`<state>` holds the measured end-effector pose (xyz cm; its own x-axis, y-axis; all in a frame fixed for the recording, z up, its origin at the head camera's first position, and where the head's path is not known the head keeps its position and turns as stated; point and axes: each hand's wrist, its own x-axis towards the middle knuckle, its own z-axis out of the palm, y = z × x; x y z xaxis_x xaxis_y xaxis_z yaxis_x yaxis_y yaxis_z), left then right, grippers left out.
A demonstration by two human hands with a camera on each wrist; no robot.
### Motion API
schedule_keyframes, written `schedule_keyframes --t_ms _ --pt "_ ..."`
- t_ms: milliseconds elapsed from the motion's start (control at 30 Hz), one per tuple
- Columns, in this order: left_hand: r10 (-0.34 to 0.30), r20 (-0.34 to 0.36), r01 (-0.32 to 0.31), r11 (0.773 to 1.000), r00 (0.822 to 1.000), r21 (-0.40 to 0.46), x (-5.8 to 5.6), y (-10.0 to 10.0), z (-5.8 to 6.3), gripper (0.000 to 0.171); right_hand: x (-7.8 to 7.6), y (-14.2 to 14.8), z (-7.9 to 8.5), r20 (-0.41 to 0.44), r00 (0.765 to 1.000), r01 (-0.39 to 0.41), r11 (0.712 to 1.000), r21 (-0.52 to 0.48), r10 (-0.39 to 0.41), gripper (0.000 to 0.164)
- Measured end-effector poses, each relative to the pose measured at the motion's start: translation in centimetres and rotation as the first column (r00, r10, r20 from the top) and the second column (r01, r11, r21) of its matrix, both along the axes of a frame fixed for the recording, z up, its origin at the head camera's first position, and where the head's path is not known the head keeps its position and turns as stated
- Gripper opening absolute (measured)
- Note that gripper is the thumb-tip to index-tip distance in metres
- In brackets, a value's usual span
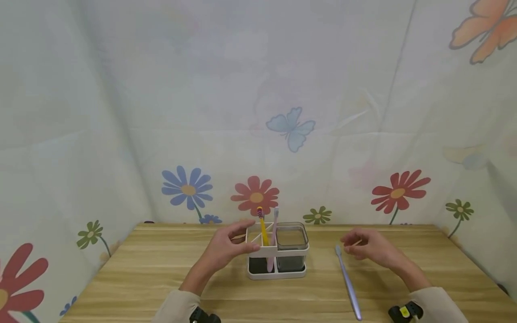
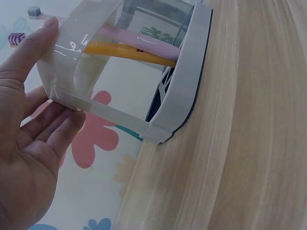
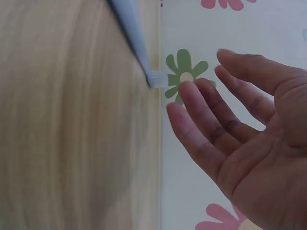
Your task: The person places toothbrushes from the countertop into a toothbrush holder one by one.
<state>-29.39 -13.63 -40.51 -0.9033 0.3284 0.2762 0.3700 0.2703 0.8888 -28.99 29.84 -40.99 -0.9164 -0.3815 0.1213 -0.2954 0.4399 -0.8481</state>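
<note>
A white toothbrush holder point(image 1: 276, 274) with a clear cup point(image 1: 291, 236) in its right half stands upright mid-table. My left hand point(image 1: 227, 247) grips its upper left side, thumb at the front and fingers behind; the left wrist view shows the thumb and fingertips on the rim. A yellow toothbrush point(image 1: 264, 231) and a pink toothbrush point(image 2: 139, 42) stand in the left compartments, heads up. To the right, a blue-purple toothbrush point(image 1: 349, 287) lies on the table, its head pointing away. Just beside that head hovers my right hand point(image 1: 371, 246), fingers loosely bent around nothing.
The wooden table point(image 1: 161, 260) runs back to a pale curtain point(image 1: 226, 89) printed with flowers and butterflies. Curtain also hangs along the left and right sides.
</note>
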Motion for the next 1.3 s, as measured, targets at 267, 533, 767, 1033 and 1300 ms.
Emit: schedule_keyframes --t_ms 267,533,767,1033,1300 --pt "-0.01 0.006 0.01 1.0 1.0 0.012 0.0 0.0 0.1 0.067 -0.1 0.1 -0.8 0.042 0.996 -0.081 0.996 0.041 0.08 0.028" --pt "-0.005 -0.003 0.005 1.0 1.0 0.002 -0.2 0.0 -0.1 0.067 0.1 -0.2 -1.4 0.038 0.994 -0.11 0.989 0.096 0.107 0.025" --pt "-0.006 0.002 0.006 1.0 1.0 -0.005 -0.3 0.0 -0.1 0.068 0.0 -0.7 -2.2 0.0 0.992 -0.123 0.986 0.116 0.123 0.022" --pt "-0.007 0.005 0.007 1.0 1.0 -0.005 -0.2 0.0 -0.1 0.066 0.3 -1.3 -2.1 0.029 0.994 -0.11 0.986 0.125 0.107 0.021" --pt "0.013 0.003 -0.013 1.0 1.0 -0.009 -0.4 0.0 -0.4 0.067 0.3 -1.5 -2.1 0.034 0.998 -0.061 0.988 0.139 0.056 0.021"
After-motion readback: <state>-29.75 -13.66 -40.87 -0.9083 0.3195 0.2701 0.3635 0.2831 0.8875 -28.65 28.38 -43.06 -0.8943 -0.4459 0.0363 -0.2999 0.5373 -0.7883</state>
